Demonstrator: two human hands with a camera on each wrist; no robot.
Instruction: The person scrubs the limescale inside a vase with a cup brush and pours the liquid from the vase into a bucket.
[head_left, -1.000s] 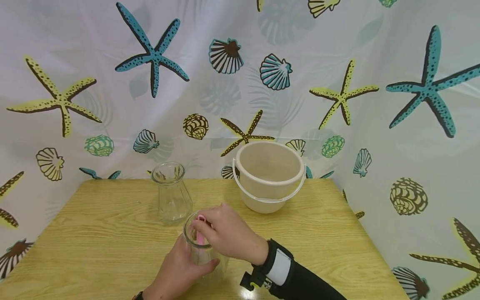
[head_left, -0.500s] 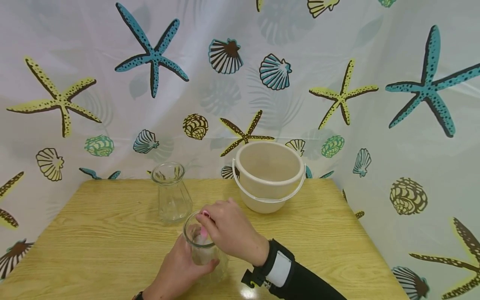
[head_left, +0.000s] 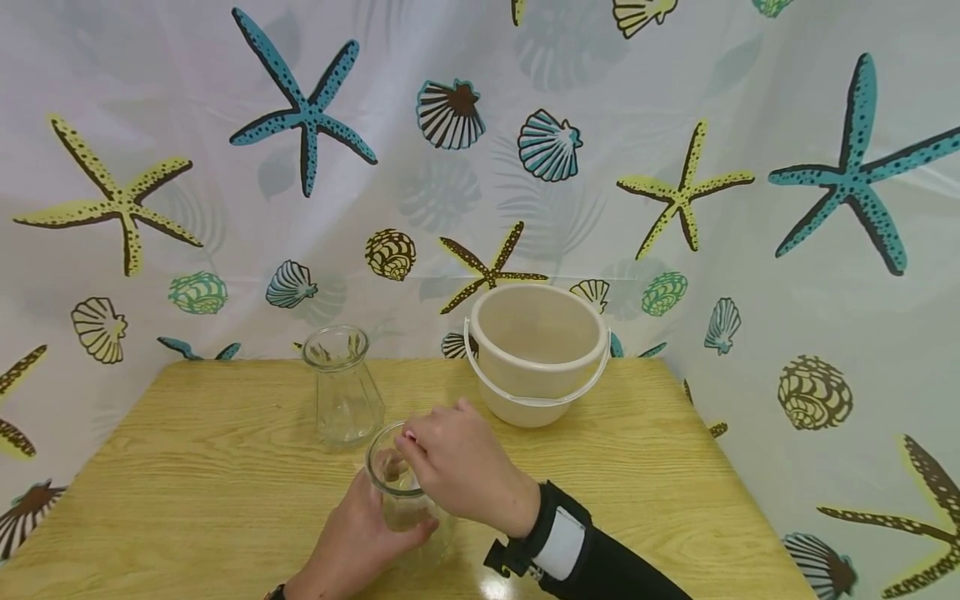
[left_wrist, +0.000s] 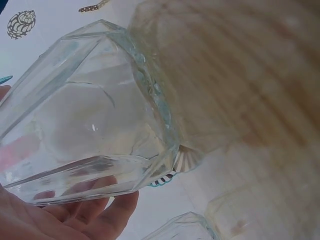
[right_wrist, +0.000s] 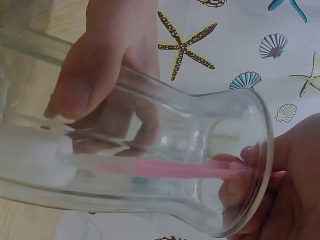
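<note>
My left hand (head_left: 367, 525) holds a clear faceted glass vase (head_left: 438, 537) from its left side, fingers and thumb wrapped round the body. At the vase's mouth, my right hand (head_left: 465, 471) grips the pink handle of a bottle brush (right_wrist: 175, 169). The right wrist view shows that handle running down inside the glass to a whitish head (right_wrist: 37, 155), which looks soft and blurred. Only a bit of pink shows above the rim in the head view, the rest being covered by the right hand. In the left wrist view the vase base (left_wrist: 150, 90) faces the camera.
A second, similar glass vase (head_left: 348, 400) stands upright just behind the held one. Right of it, near the table's back edge, is a cream bucket (head_left: 525, 383) with its handle down. A curtain (head_left: 585, 233) printed with shells and starfish surrounds the wooden table (head_left: 225, 467).
My right hand has shifted slightly right and the pink handle has tilted, so less of it shows inside the rim. The left hand and the vase stay in place.
</note>
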